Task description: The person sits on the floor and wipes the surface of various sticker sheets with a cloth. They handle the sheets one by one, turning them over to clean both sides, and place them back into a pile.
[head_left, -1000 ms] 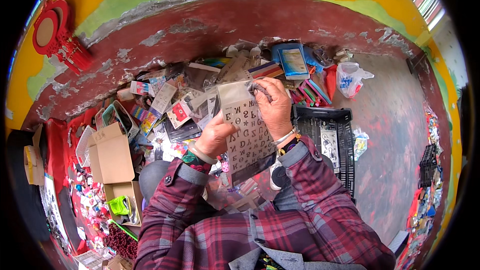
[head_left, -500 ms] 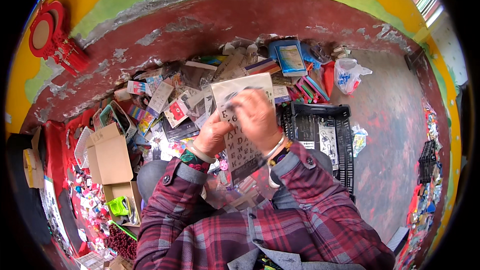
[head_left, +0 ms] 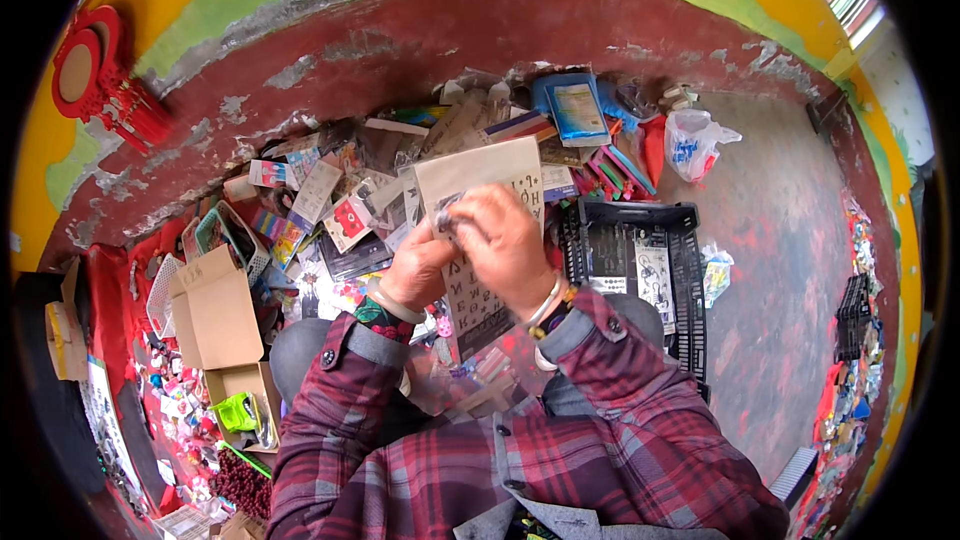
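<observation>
Both hands meet at the upper edge of a pale sheet of letter stickers (head_left: pixel 478 240), held upright over the lap. We note the left hand (head_left: pixel 420 262) clenched on its left margin and the right hand (head_left: pixel 510 240) pinching a small shiny bit against the sheet's top. We judge a sorting or peeling step in hand; the next move calls for a steady pinch. A black crate (head_left: pixel 640 260) sits just right, a cardboard box (head_left: pixel 215 305) left.
</observation>
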`<state>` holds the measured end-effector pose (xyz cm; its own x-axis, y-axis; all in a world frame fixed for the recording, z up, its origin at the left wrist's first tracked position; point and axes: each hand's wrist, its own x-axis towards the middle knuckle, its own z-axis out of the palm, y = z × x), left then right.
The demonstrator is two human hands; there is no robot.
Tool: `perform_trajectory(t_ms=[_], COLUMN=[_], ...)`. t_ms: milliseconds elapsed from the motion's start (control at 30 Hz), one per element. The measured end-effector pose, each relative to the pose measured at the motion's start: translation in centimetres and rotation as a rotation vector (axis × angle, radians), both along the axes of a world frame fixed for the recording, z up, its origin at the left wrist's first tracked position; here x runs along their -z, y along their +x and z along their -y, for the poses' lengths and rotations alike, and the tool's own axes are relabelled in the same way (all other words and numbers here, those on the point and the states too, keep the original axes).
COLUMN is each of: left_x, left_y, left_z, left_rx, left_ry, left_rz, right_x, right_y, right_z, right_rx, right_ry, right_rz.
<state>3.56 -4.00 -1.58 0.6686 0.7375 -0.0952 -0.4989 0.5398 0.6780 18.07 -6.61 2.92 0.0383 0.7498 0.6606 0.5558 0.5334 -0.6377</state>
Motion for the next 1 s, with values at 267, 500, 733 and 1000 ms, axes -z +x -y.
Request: perform_trajectory(t_ms=[267, 500, 733, 1000], left_x=[0.0, 0.2, 0.1, 0.1], left_y=[0.2, -0.2, 0.0, -0.8], left_z=[0.7, 0.3, 0.2, -0.1], left_rx=[-0.016, 0.014, 0.008, -0.012], left_ry=[0.017, -0.001, 0.03, 0.06], left_rz=[-0.023, 0.026, 0.022, 0.042], right_x=[-0.5, -0.5, -0.6, -0.4], right_y=[0.4, 0.4, 0.1, -0.2], right_z=[0.1, 0.1, 0.2, 0.7], right_rx=[0.031, -0.044, -0.048, -0.048], right_ry=[-0.011, 0.028, 0.042, 0.031], right_rz=[-0.007, 0.02, 0.002, -0.019])
